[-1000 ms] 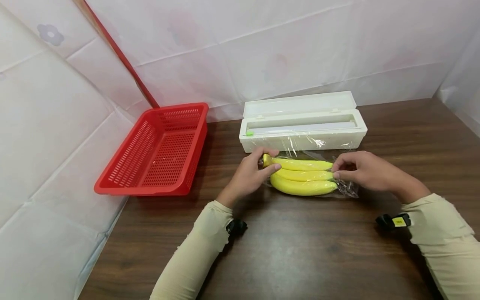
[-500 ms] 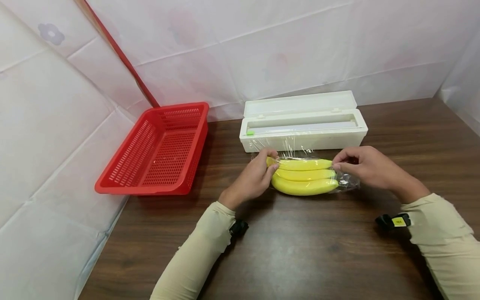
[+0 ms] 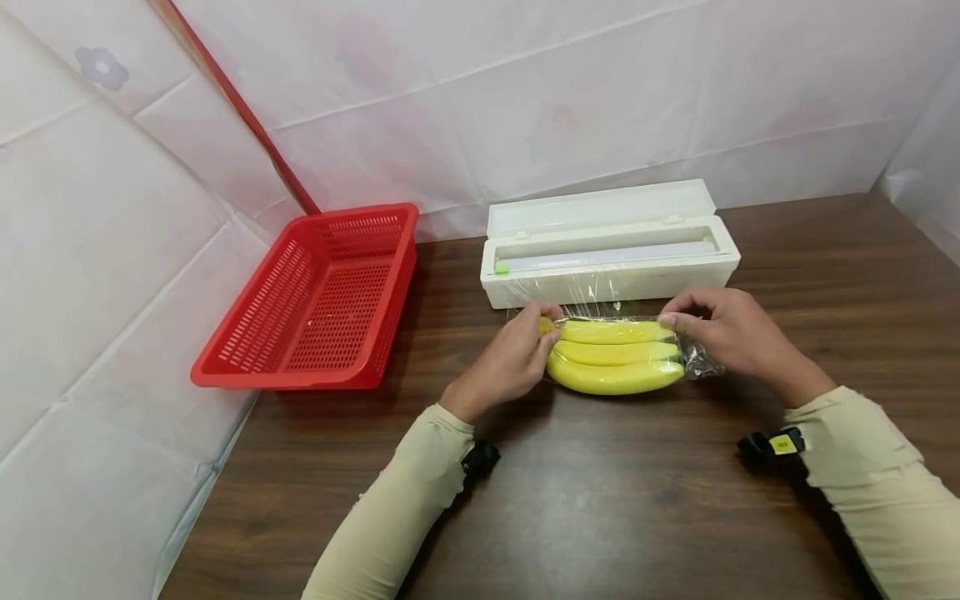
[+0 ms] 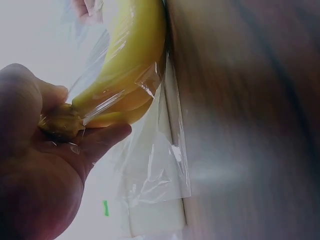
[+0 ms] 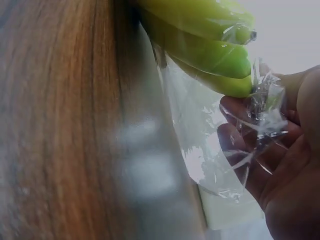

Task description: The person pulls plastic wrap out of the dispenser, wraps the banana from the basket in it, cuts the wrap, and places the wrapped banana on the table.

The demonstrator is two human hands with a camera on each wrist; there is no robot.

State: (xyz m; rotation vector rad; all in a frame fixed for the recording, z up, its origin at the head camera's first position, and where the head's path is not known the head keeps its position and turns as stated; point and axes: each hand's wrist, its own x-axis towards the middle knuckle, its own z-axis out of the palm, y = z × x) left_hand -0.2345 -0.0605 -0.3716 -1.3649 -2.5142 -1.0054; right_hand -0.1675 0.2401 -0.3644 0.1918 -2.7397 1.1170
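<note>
A bunch of three yellow bananas (image 3: 615,354) lies sideways in front of the white box, with clear cling film (image 5: 200,155) over and around it. My left hand (image 3: 513,358) grips the stem end, and the brown stem (image 4: 61,124) sits between thumb and fingers in the left wrist view. At the opposite end, my right hand (image 3: 731,329) pinches the film by the banana tips. Crumpled film (image 5: 267,107) bunches beside those tips, in front of the right fingers. From the bananas, a stretch of film runs back to the box.
Behind the bananas stands a white cling film box (image 3: 675,283), its lid (image 3: 600,208) raised and a roll (image 3: 611,256) inside. A green slider (image 3: 502,268) sits at its left end. The red basket (image 3: 360,383) stands left on the brown table (image 3: 570,500), near the fabric wall.
The bananas have shifted slightly right. My left hand has moved right and now covers the stem in the head view; my right hand has moved slightly up along the tips.
</note>
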